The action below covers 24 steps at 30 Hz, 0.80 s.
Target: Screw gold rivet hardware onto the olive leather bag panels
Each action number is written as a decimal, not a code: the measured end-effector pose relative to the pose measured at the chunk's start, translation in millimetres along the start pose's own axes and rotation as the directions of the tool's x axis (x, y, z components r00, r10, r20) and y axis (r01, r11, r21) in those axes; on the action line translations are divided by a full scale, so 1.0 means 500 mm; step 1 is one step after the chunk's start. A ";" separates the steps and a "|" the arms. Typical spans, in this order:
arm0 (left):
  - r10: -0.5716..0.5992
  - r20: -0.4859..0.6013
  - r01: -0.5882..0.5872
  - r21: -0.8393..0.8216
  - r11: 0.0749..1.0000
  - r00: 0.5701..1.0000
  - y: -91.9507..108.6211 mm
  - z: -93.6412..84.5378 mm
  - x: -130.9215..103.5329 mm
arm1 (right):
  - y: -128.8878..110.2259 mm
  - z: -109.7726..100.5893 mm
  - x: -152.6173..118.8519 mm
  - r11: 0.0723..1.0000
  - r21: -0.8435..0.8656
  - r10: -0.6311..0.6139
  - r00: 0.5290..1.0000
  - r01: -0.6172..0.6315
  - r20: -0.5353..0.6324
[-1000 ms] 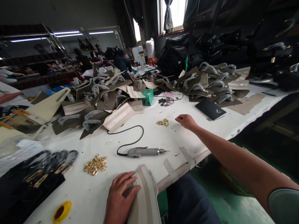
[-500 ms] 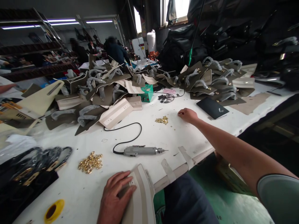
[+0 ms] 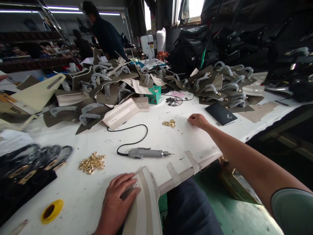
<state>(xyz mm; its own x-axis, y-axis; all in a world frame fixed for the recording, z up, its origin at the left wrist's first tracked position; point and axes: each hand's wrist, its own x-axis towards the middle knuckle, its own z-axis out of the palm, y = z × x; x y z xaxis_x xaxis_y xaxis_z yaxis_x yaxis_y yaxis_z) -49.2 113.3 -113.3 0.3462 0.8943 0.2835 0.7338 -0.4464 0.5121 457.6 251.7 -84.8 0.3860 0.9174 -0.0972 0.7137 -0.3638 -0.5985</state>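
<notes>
My left hand (image 3: 117, 200) rests on a beige striped panel (image 3: 144, 199) at the table's near edge, thumb and fingers apart around a small fitting hole. My right hand (image 3: 197, 120) is on the white table (image 3: 168, 140), its fingers curled together; what they hold, if anything, is hidden. To its left lies a scatter of small gold rings (image 3: 169, 123). A grey electric screwdriver (image 3: 149, 153) lies between my hands with its bit pointing right. A pile of larger gold pieces (image 3: 92, 163) sits left of the screwdriver.
Brown panels with wrapped handles (image 3: 114, 86) are heaped across the back. A black booklet (image 3: 220, 113) lies right of my right hand, a green box (image 3: 154, 94) behind. Black handles (image 3: 31, 163) and a yellow tape roll (image 3: 52, 211) are at left. A person (image 3: 106, 34) stands beyond.
The view has shifted slightly, and a person in the background has risen and appears taller. Both my hands stay in nearly the same places.
</notes>
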 end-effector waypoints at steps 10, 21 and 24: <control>-0.022 0.007 0.022 -0.010 1.000 1.000 0.007 0.001 -0.001 | 0.012 0.005 -0.002 0.998 -0.039 -0.057 0.998 0.058 0.028; -0.044 0.040 0.045 -0.042 0.998 0.998 0.023 -0.004 0.001 | -0.018 0.025 -0.045 0.996 0.031 -0.083 0.985 0.080 0.150; -0.052 0.046 0.055 -0.061 0.997 0.998 0.027 -0.006 0.002 | -0.031 0.036 -0.065 0.994 0.050 -0.104 0.968 0.095 0.230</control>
<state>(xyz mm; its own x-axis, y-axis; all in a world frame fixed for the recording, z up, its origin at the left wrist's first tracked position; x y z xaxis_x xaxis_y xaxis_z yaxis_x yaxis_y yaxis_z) -40.9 108.0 -103.6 0.3340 0.9169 0.2186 0.7145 -0.3976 0.5757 423.6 230.6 -86.9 0.1647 0.9627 -0.2149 0.7169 -0.2664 -0.6443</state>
